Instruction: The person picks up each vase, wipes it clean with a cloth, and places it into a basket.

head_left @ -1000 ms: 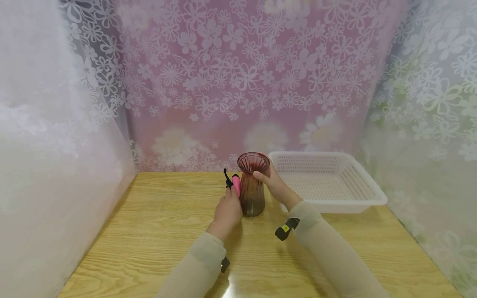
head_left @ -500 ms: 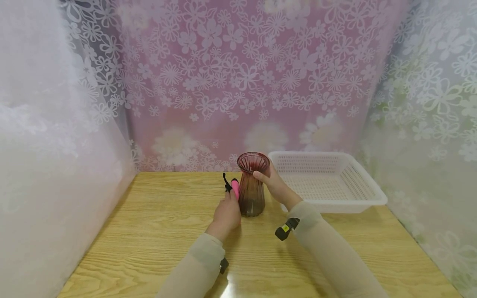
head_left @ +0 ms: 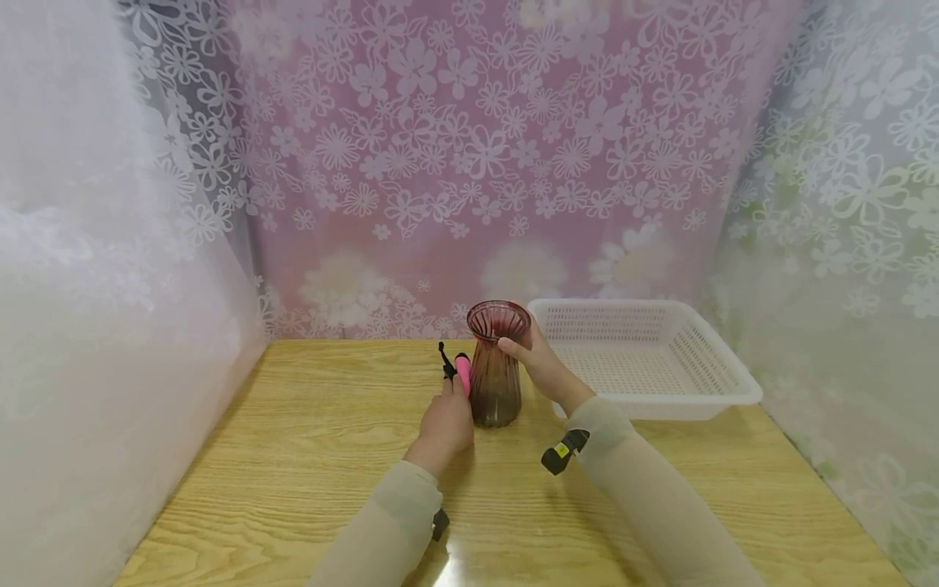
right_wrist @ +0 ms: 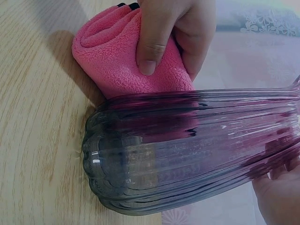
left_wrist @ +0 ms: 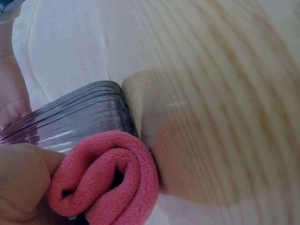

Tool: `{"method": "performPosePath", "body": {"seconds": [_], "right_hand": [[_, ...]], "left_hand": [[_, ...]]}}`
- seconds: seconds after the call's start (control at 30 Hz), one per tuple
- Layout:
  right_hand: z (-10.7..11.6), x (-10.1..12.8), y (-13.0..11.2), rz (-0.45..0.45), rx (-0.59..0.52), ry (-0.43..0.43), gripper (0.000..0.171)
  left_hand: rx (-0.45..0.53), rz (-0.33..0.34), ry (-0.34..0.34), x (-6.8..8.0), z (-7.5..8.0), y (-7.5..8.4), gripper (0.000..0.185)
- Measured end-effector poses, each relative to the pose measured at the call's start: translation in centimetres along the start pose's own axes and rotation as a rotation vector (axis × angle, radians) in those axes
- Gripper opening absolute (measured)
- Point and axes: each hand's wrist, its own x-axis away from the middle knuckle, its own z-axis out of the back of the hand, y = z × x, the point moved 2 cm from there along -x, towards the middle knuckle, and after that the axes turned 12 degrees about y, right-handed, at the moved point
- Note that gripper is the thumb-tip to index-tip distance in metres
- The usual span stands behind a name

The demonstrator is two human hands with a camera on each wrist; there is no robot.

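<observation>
A ribbed, dark red glass vase (head_left: 495, 383) stands upright on the wooden table (head_left: 308, 456). My right hand (head_left: 539, 363) grips its neck just below the flared rim, from the right. My left hand (head_left: 446, 420) holds a folded pink cloth (head_left: 464, 368) against the vase's left side. The right wrist view shows the left hand's fingers (right_wrist: 173, 28) curled over the cloth (right_wrist: 122, 61), which touches the vase (right_wrist: 187, 154) wall. The left wrist view shows the cloth's rolled fold (left_wrist: 112, 173) beside the vase (left_wrist: 79, 119) base. A small black loop pokes up from the cloth.
A white perforated plastic basket (head_left: 645, 359) sits at the back right of the table, just behind my right hand. Floral curtains close in the back and both sides. Bare wood lies to the left and in front.
My left hand has slid the pink cloth slightly down the vase's left side. The right hand and the vase have stayed in place.
</observation>
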Motion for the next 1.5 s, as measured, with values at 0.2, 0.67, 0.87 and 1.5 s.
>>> {"method": "performPosePath", "body": {"seconds": [0.2, 0.67, 0.87, 1.5], "right_hand": [[0.0, 0.0, 0.1, 0.004, 0.006, -0.006, 0.079], [0.0, -0.1, 0.3, -0.001, -0.027, 0.022, 0.092], [0.0, 0.0, 0.1, -0.013, -0.019, 0.017, 0.091], [0.0, 0.0, 0.0, -0.022, -0.023, 0.012, 0.085]], "left_hand": [[0.031, 0.018, 0.041, -0.1, 0.0, -0.3, 0.055], [0.116, 0.032, 0.102, -0.8, 0.4, -1.8, 0.059], [0.145, 0.053, 0.105, -0.8, 1.2, -2.2, 0.057], [0.176, 0.014, 0.159, -1.1, 5.2, -2.2, 0.051]]}}
